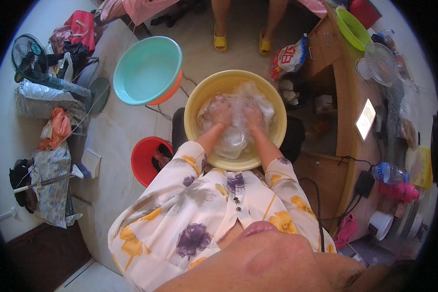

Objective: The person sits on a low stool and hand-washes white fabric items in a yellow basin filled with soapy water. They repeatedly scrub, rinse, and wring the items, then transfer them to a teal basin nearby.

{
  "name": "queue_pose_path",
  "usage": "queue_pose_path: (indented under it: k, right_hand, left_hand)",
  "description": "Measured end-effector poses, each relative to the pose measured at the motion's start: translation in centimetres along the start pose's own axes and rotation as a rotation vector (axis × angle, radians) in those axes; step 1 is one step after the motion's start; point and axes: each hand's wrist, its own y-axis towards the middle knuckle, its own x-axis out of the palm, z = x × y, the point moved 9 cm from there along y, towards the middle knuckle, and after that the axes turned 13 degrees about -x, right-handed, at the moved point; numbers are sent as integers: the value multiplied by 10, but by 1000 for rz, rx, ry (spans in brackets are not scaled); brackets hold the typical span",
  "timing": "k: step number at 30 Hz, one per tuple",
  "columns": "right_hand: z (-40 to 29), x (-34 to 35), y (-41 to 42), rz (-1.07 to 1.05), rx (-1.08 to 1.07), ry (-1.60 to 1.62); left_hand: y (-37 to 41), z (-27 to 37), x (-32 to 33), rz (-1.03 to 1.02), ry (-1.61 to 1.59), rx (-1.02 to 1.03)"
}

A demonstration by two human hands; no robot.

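A yellow plastic basin (199, 149) with sudsy water stands before me, held close to my lap. Inside lies a soaked white cloth (233, 140), partly under water. My left hand (220, 110) and my right hand (253, 116) are both in the water, each on the cloth at its own side. Foam and wet fabric cover the fingers, so whether they grip the cloth does not show. Both forearms reach in over the near rim.
A turquoise basin (146, 69) rests on something orange at the upper left. Below it stands a red bucket (140, 160) with dark items inside. A detergent bag (289, 58) lies beyond the basin, near another person's yellow slippers (221, 42). A wooden desk (345, 106) borders the right.
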Motion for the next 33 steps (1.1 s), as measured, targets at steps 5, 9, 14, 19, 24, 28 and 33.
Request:
queue_pose_path:
  k: [5, 9, 14, 19, 24, 28, 33]
  right_hand:
    - [63, -29, 3, 321, 250, 338]
    - [-13, -85, 15, 356, 145, 703]
    - [-105, -189, 12, 444, -117, 603]
    - [-186, -263, -8, 557, -262, 664]
    - [-151, -240, -5, 496, -227, 537]
    - [-88, -162, 2, 398, -170, 266]
    - [-26, -73, 2, 341, -239, -182]
  left_hand:
    - [-10, 38, -90, 77, -363, 0]
    - [-2, 40, -159, 295, -568, 38]
    - [-60, 112, -279, 502, -653, 396]
    - [-83, 126, -339, 686, -613, 517]
    - [-67, 109, -297, 579, -275, 437]
    - [-35, 66, -206, 383, -86, 283]
    - [-28, 56, -111, 220, -33, 258]
